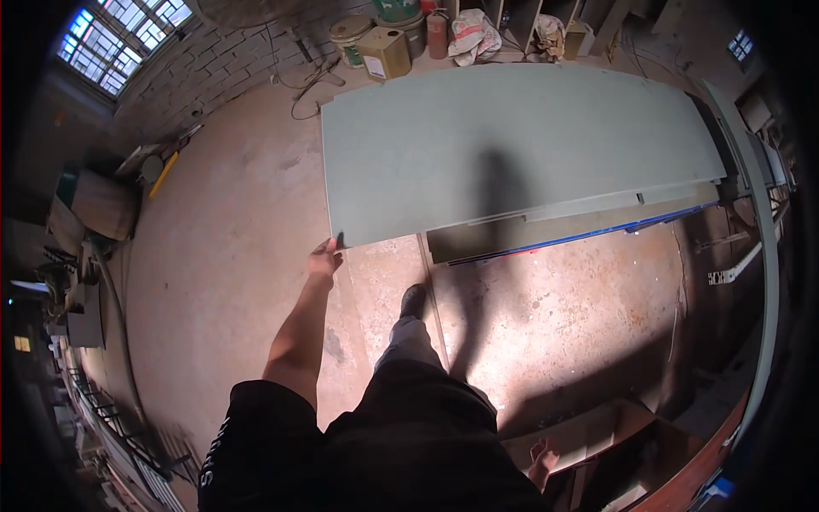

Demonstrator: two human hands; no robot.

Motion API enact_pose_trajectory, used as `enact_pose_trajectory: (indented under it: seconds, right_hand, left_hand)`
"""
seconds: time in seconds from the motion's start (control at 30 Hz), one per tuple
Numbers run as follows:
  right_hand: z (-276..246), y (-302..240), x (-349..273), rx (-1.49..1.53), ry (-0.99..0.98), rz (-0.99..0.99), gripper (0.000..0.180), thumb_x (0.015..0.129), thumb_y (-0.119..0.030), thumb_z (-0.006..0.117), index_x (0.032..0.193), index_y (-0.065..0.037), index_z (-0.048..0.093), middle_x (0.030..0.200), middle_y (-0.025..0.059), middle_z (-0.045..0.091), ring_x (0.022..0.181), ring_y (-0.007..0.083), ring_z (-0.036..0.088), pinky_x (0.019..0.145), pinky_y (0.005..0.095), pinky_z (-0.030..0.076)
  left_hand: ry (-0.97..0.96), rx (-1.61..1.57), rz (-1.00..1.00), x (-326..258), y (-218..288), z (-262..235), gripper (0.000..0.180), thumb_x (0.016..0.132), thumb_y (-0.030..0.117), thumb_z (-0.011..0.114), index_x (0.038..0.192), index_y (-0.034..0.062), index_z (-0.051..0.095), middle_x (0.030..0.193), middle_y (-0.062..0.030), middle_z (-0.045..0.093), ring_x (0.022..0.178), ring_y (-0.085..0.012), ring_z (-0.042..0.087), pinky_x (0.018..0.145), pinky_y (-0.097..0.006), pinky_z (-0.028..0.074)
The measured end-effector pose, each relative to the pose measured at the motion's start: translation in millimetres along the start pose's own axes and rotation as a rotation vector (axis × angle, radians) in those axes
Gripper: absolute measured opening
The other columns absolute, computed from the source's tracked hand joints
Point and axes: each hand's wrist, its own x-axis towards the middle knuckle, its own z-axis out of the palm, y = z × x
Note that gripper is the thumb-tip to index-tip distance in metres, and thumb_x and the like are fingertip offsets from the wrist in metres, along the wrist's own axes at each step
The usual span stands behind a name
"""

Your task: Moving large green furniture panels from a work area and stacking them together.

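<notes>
Your left hand [325, 256] is stretched forward, fingers clamped on the near left corner of the grey-green panel [512, 145], which lies flat on a low stack on the floor. Get your fingers well under that corner and lift evenly so the panel doesn't flex. Your right hand [541, 459] hangs empty by your hip, fingers loosely apart

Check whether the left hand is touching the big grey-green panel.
Touching. The head view shows the left hand gripping the near corner of the grey-green panel, fingers over its edge.
</notes>
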Motion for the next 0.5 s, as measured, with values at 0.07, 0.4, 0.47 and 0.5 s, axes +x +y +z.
enact_pose_trajectory:
  seconds: [0.07, 0.4, 0.47, 0.5]
  right_hand:
    - [80.1, -14.7, -3.4, -0.437, 0.177, -0.135, 0.016, 0.088, -0.022, 0.059, 0.097, -0.01, 0.064, 0.07, -0.002, 0.054, 0.06, 0.0069, 0.048, 0.053, 0.0243, 0.042]
    - [334.9, -128.5, 12.8, -0.795, 0.049, -0.208, 0.025, 0.089, -0.025, 0.062, 0.106, -0.007, 0.063, 0.084, -0.0004, 0.06, 0.07, 0.0085, 0.053, 0.062, 0.025, 0.047]
    - [353.1, -136.2, 18.9, -0.839, -0.011, -0.26, 0.026, 0.089, -0.024, 0.062, 0.108, -0.006, 0.063, 0.084, 0.0001, 0.06, 0.071, 0.0091, 0.054, 0.063, 0.0252, 0.047]
    - [357.3, -140.9, 24.0, -0.868, -0.055, -0.256, 0.025, 0.09, -0.024, 0.061, 0.109, -0.007, 0.062, 0.088, 0.0007, 0.061, 0.072, 0.0089, 0.054, 0.065, 0.0255, 0.048]
  left_hand:
    - [-0.042, 0.051, -0.047, 18.5, 2.1, -13.6, 0.024, 0.087, 0.014, 0.066, 0.107, 0.0014, 0.061, 0.092, -0.0086, 0.065, 0.074, -0.018, 0.063, 0.066, -0.029, 0.056]
    - [-0.365, -0.092, -0.2, 45.8, 13.8, -33.9, 0.022, 0.089, 0.006, 0.059, 0.109, -0.0042, 0.058, 0.1, -0.0109, 0.065, 0.089, -0.0196, 0.064, 0.086, -0.033, 0.053]
    - [-0.389, -0.096, -0.219, 47.5, 19.3, -32.2, 0.028, 0.091, 0.008, 0.057, 0.116, -0.0043, 0.057, 0.103, -0.0104, 0.064, 0.093, -0.0191, 0.062, 0.09, -0.034, 0.051]
    - [-0.421, -0.056, -0.238, 47.0, 21.6, -31.8, 0.032, 0.092, 0.008, 0.056, 0.121, -0.005, 0.054, 0.106, -0.0106, 0.063, 0.096, -0.0191, 0.061, 0.091, -0.034, 0.049]
